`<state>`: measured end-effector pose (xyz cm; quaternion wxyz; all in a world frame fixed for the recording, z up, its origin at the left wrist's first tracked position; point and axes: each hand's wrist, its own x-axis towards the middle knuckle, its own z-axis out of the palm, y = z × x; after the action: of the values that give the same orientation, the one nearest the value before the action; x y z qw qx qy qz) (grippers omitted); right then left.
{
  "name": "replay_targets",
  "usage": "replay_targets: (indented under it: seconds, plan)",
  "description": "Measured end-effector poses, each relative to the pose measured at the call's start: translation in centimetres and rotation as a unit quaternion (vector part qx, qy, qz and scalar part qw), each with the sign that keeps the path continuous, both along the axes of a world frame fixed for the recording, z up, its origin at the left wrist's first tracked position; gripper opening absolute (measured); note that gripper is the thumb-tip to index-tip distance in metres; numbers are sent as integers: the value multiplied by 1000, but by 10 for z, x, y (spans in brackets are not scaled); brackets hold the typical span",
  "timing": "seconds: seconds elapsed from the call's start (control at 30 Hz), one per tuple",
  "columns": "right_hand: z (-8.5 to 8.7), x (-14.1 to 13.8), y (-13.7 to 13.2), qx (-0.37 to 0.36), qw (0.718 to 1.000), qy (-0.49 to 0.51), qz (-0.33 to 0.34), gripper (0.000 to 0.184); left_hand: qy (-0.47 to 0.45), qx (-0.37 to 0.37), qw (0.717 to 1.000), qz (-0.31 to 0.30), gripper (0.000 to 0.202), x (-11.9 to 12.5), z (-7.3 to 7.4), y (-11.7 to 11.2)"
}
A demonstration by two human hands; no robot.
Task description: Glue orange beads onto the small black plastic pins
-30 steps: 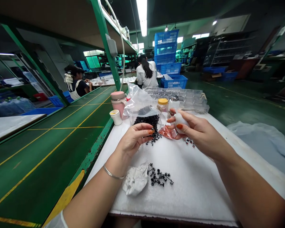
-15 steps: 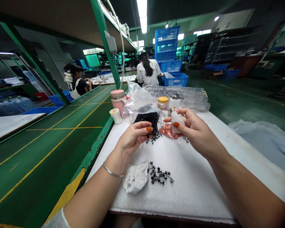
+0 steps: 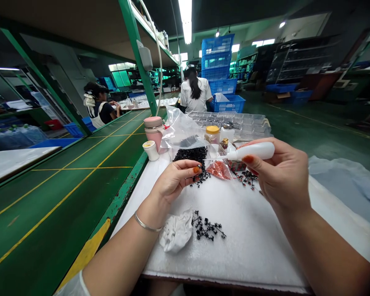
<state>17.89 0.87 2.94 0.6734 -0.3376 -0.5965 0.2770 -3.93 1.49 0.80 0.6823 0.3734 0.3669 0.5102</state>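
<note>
My left hand (image 3: 175, 179) is closed in a pinch on a small dark piece (image 3: 200, 166), mostly hidden by the fingertips. Between the thumb and fingers of my right hand (image 3: 285, 176) lies a white squeeze bottle (image 3: 257, 151). It is nearly level, its thin nozzle pointing left, just above and right of the pinched piece. Behind my left hand is a heap of small black parts (image 3: 188, 154). A clear bag of red bits (image 3: 218, 169) lies between the hands. Nearer to me, several black stemmed parts (image 3: 208, 227) lie beside a crumpled white cloth (image 3: 176, 231).
On the white tabletop (image 3: 240, 255) stand a pink cup (image 3: 153, 129), a white tub (image 3: 150, 150), a yellow-lidded jar (image 3: 212, 134) and a clear compartment tray (image 3: 246, 121). A green conveyor (image 3: 80, 181) runs along the left. Two people sit farther off, near blue crates (image 3: 217, 61).
My right hand has turned the bottle from upright to nearly level, nozzle toward my left fingers, and shifted right. My left hand has hardly moved. The person in white has turned slightly.
</note>
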Motion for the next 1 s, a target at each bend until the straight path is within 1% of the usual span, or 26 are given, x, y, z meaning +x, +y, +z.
replay_targets:
  seconds: [0.07, 0.17, 0.33, 0.47, 1.0]
  plan:
    - [0, -3, -1, 12, 1000, -13, -14, 22, 6, 7, 1000, -1, 29, 1, 0, 0]
    - [-1, -5, -3, 3, 999, -30, -28, 24, 14, 12, 1000, -2, 30, 2, -1, -1]
    - [-3, -4, -5, -1, 998, -57, -30, 21, 31, 25, 999, -5, 31, 3, 0, -2]
    - [-4, -5, -5, 0, 995, -86, -49, 22, 40, 35, 999, -8, 32, 4, 0, -2]
    - [-6, -3, -3, 1, 996, -81, -38, 20, 40, 39, 998, -14, 30, 4, 1, -3]
